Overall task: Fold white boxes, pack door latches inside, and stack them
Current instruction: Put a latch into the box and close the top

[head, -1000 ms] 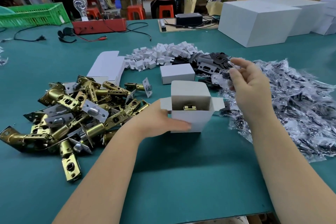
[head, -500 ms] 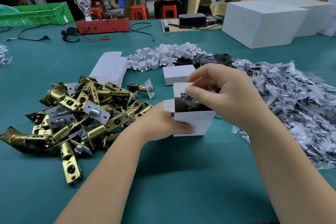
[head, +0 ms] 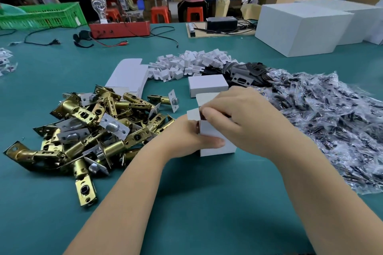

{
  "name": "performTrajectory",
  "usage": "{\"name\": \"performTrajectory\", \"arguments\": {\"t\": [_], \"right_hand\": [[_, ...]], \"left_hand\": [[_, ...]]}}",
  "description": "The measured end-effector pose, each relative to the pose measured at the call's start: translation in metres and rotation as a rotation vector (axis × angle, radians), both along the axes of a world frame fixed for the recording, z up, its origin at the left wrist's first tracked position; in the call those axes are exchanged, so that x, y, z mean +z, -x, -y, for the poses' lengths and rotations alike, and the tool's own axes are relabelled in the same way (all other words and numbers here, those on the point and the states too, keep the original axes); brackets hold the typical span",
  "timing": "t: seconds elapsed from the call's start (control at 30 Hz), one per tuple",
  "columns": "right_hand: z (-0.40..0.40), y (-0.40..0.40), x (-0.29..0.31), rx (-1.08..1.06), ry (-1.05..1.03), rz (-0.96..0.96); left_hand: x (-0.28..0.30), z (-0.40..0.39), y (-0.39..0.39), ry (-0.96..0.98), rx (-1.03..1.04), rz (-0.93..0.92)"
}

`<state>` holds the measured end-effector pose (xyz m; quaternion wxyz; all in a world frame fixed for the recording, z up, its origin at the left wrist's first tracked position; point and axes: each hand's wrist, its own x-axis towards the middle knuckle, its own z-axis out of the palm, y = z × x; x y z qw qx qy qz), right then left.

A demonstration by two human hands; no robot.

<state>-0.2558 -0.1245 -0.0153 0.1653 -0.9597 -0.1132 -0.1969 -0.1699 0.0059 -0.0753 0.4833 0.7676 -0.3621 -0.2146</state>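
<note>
Small white box upright on the green table, top flaps open. Left hand wrapped round the box's left side, thumb laid along the front face, the other fingers hidden behind. Right hand over the open top, fingers curled down into the mouth; anything pinched there hidden, so cannot tell. Left side flap sticking out just beyond the right fingertips, rear flap standing above them. Closed white box just behind the right knuckles. Heap of brass door latches left of the left hand, nearest ones touching the wrist. Pile of plastic bags with dark parts right of the right hand, its edge near the wrist. Flat box blanks, white card inserts and black strike plates farther back. Bare table on the near side of both hands, down to the table's front edge.
</note>
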Motion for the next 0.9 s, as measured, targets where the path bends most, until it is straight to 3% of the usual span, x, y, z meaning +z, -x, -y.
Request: {"name": "performTrajectory", "arguments": {"t": [0.17,0.37,0.53,0.63,0.73,0.8,0.9], "right_hand": [[-0.007,0.003,-0.011,-0.07,-0.192,0.194],[-0.012,-0.001,-0.031,-0.132,-0.015,0.152],[-0.008,-0.005,-0.041,-0.096,-0.013,0.316],[0.003,-0.006,-0.049,-0.064,-0.386,0.374],[0.019,-0.009,-0.049,-0.248,-0.929,0.403],[0.031,-0.014,-0.048,-0.348,-1.215,0.235],[0.035,-0.021,-0.052,-0.261,-1.553,-0.08]], "left_hand": [[0.003,0.0,0.001,-0.005,-0.024,0.014],[0.003,0.004,-0.005,-0.148,-0.089,0.245],[0.002,0.004,-0.003,-0.082,-0.117,0.236],[0.001,-0.001,-0.007,0.161,-0.064,-0.022],[0.005,-0.009,-0.013,0.361,-0.033,-0.223],[0.006,-0.01,-0.013,0.415,-0.051,-0.317],[0.001,-0.004,-0.011,0.515,-0.008,-0.399]]}}
